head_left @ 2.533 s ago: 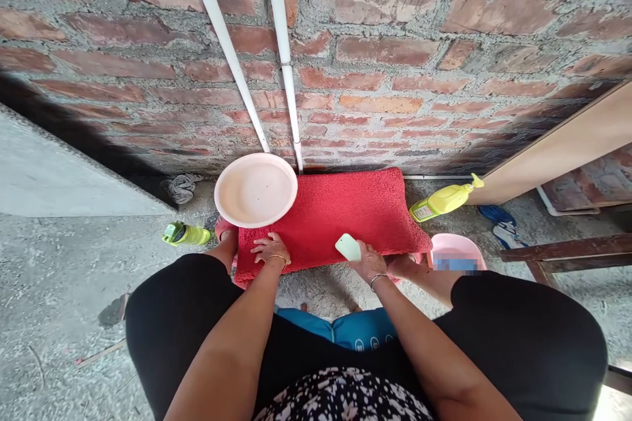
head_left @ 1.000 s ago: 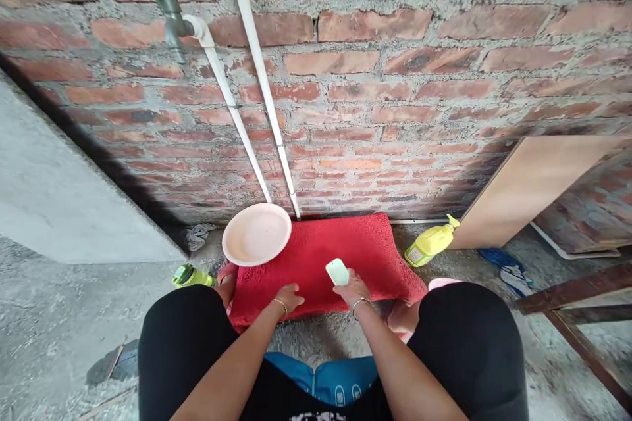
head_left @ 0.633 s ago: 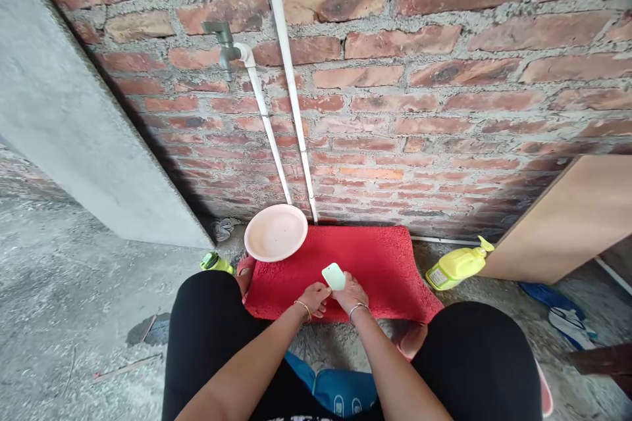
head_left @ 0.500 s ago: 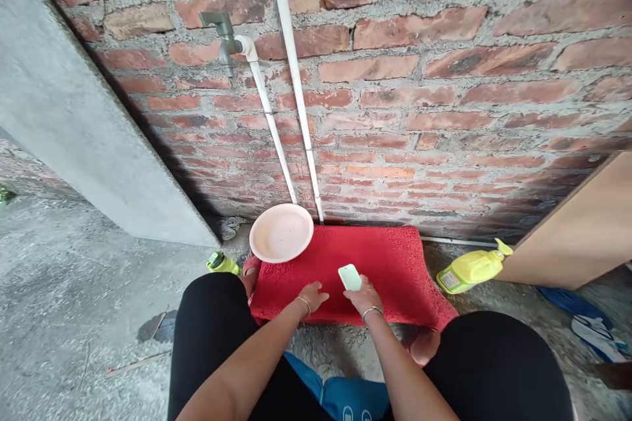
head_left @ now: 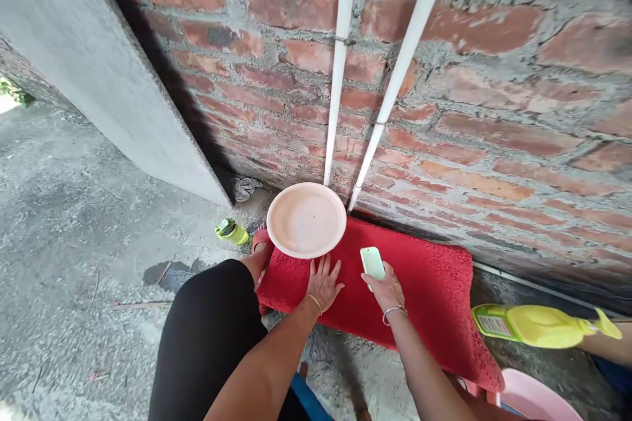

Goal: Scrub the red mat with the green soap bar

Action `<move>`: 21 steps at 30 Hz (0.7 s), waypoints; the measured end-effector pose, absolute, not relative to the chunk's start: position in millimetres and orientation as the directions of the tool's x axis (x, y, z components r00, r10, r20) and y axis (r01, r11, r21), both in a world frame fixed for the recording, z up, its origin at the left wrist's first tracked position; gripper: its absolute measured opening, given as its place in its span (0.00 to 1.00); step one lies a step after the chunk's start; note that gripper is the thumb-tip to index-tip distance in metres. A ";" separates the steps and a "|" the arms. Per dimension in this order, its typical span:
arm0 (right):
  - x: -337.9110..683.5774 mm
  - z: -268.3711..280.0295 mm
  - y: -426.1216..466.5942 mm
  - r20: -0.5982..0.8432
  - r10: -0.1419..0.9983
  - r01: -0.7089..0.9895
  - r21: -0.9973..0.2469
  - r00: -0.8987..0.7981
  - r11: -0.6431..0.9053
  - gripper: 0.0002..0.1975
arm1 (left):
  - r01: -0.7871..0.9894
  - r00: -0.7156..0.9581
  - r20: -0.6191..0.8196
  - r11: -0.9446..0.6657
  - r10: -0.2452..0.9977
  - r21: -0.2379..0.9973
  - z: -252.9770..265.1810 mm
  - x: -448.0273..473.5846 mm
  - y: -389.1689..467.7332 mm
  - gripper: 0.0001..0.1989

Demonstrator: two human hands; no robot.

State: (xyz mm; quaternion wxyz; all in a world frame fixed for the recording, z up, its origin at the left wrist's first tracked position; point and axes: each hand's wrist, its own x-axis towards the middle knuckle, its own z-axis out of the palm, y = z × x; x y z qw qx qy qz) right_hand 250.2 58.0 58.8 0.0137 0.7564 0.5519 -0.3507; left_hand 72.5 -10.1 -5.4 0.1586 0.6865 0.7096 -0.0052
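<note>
My right hand (head_left: 386, 286) grips a flat, pale green, round-cornered piece (head_left: 372, 263) with a small dark spot near its far end, perhaps a scrub brush. Its underside is hidden. It is over a red shaggy mat (head_left: 424, 289), which is spread across a low support. On the mat's left part, my left hand (head_left: 324, 283) lies with fingers spread, holding nothing. Its fingertips are close to the rim of a pale pink basin (head_left: 306, 220) at the mat's far left corner.
A yellow pump bottle (head_left: 538, 327) is on the right, above part of a pink tub (head_left: 538, 395). A green-lidded bottle (head_left: 232, 231) stands left of the basin. White pipes (head_left: 336, 99) run up the brick wall (head_left: 494, 118). A grey slab (head_left: 128, 79) leans at left.
The view has tilted down and swung right. My left hand has gone from hovering with curled fingers to lying flat beside the basin. My right hand still holds the pale green piece.
</note>
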 end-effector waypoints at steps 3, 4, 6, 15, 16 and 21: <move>225.4 55.5 82.6 -0.516 0.850 0.898 -0.315 0.109 -0.306 0.41 | 0.967 -0.112 -0.373 0.187 0.921 0.173 -1.0 81.7 -0.1 0.46; 216.3 53.8 90.4 -0.507 0.857 0.912 -0.305 0.090 -0.276 0.41 | 0.967 -0.126 -0.433 0.207 0.893 0.146 0.8 83.4 3.7 0.51; 198.0 50.4 105.0 -0.496 0.868 0.935 -0.291 0.033 -0.201 0.40 | 0.975 -0.115 -0.542 0.198 0.833 0.097 3.1 85.7 10.5 0.60; 228.6 48.9 129.8 -0.499 0.866 0.981 -0.176 -0.015 -0.084 0.38 | 0.983 -0.127 -0.605 0.179 0.786 0.027 -3.3 92.6 20.8 0.72; 251.2 50.5 128.1 -0.507 0.861 0.978 -0.160 0.036 -0.134 0.38 | 0.985 -0.132 -0.608 0.174 0.783 0.010 -3.1 93.5 21.3 0.72; 379.1 68.0 120.5 -0.511 0.809 0.928 -0.052 0.292 -0.368 0.38 | 0.990 -0.133 -0.654 0.132 0.744 -0.051 3.7 92.8 28.1 0.74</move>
